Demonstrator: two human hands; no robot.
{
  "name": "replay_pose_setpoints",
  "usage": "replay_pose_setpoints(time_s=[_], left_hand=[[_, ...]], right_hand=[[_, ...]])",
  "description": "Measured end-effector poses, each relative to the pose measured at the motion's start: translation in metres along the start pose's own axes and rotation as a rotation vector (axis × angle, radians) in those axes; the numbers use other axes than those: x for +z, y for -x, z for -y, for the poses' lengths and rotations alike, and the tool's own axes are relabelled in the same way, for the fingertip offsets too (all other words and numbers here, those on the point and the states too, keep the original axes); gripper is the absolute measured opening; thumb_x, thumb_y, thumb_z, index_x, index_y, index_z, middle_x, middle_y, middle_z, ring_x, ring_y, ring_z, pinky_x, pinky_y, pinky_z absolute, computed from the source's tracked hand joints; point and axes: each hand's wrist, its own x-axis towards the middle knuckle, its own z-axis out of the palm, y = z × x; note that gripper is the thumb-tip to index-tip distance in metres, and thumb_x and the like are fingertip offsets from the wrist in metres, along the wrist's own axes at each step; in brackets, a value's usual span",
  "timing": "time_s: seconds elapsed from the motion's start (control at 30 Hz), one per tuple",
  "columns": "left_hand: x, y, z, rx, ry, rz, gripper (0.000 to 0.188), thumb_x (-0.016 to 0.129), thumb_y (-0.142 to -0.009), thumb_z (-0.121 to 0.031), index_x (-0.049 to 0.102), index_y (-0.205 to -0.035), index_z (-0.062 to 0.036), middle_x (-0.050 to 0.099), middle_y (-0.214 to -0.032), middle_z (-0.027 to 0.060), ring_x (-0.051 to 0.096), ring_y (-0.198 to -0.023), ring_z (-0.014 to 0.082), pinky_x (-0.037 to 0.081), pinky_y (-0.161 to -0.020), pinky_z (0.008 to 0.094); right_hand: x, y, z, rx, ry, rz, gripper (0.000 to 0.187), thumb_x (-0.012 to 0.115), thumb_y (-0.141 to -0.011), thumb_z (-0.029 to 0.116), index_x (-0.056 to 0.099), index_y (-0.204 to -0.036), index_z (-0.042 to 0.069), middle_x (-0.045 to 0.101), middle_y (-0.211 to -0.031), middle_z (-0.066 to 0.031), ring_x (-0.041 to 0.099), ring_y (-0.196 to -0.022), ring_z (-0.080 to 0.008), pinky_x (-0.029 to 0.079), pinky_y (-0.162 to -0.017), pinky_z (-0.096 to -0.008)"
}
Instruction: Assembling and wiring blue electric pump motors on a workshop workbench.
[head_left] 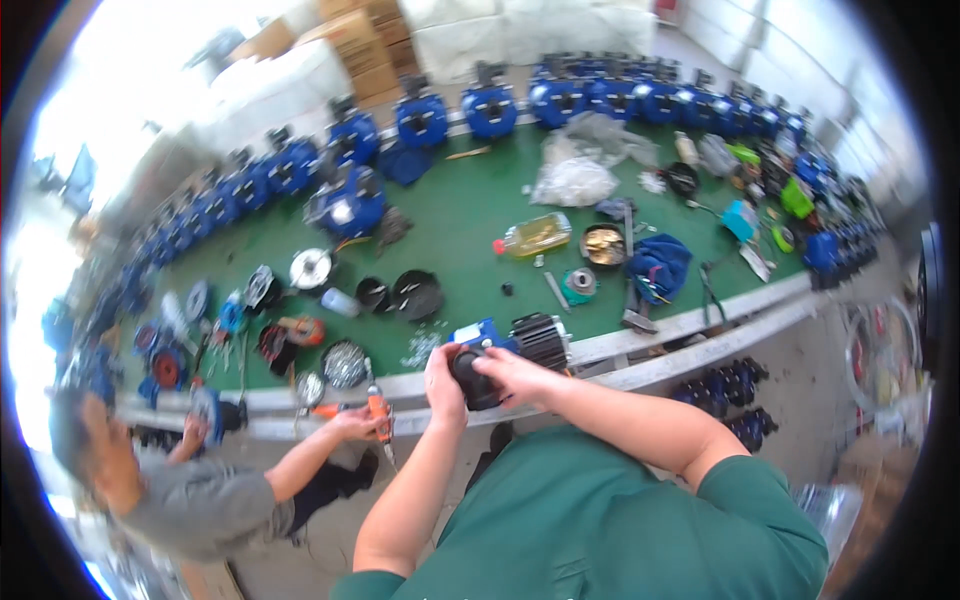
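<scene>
Green-sleeved forearms enter from 6 o'clock. Green worktop (460,225) spans 9 to 3 o'clock. Black finned motor (541,340) with blue end sits at its near edge. Right hand (515,375) and left hand (444,385) both curl around a black cap (474,380).

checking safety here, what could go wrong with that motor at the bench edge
1. The motor sits at the bench edge, both hands on its black end cap; a slip could tip it off.
2. Loose screws lie beside it and could get knocked to the floor.
3. A co-worker's screwdriver works close to the left hand.
</scene>
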Motion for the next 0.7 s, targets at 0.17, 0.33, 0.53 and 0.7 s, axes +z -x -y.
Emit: replay_pose_setpoints(time_s=[0.17,0.33,0.53,0.7], left_hand=[[-0.014,-0.003,-0.004,-0.13,0.012,0.132,0.04,0.046,-0.106,-0.033,0.059,-0.127,-0.0007,0.064,-0.121,0.0115,0.061,-0.114,0.0241,0.046,-0.103,0.0391],[-0.05,-0.031,0.03,-0.212,-0.176,-0.125,0.046,0.043,-0.106,-0.039,0.052,-0.136,-0.0057,0.057,-0.134,0.0107,0.055,-0.122,0.0242,0.041,-0.106,0.0421],[-0.065,-0.059,0.06,-0.866,-0.166,0.195,0.081,0.019,-0.093,-0.076,0.054,-0.144,-0.0242,0.054,-0.148,0.0058,0.049,-0.133,0.0295,0.034,-0.107,0.0619],[-0.006,-0.007,0.011,-0.71,0.006,0.519,0.072,0.027,-0.095,-0.06,0.054,-0.14,-0.0112,0.059,-0.136,0.0149,0.058,-0.121,0.031,0.047,-0.1,0.0494]], right_hand=[[0.019,-0.022,-0.023,-0.116,0.213,-0.269,0.1,0.078,-0.079,0.044,0.027,-0.158,0.01,0.07,-0.101,-0.0151,0.069,-0.068,-0.0217,0.058,-0.055,-0.036],[0.007,-0.019,-0.011,-0.128,-0.079,-0.251,0.073,0.077,-0.076,0.02,0.049,-0.144,0.02,0.069,-0.092,-0.0126,0.066,-0.058,-0.0218,0.059,-0.053,-0.0412],[0.018,0.001,-0.015,-0.168,-0.055,-0.377,0.063,0.075,-0.075,0.02,0.056,-0.136,0.02,0.067,-0.091,-0.0124,0.065,-0.057,-0.0225,0.058,-0.051,-0.0421],[0.01,0.055,-0.046,-0.356,-0.146,-0.495,0.056,0.071,-0.078,0.019,0.057,-0.132,0.018,0.067,-0.083,-0.0071,0.063,-0.054,-0.0171,0.055,-0.046,-0.0318]])
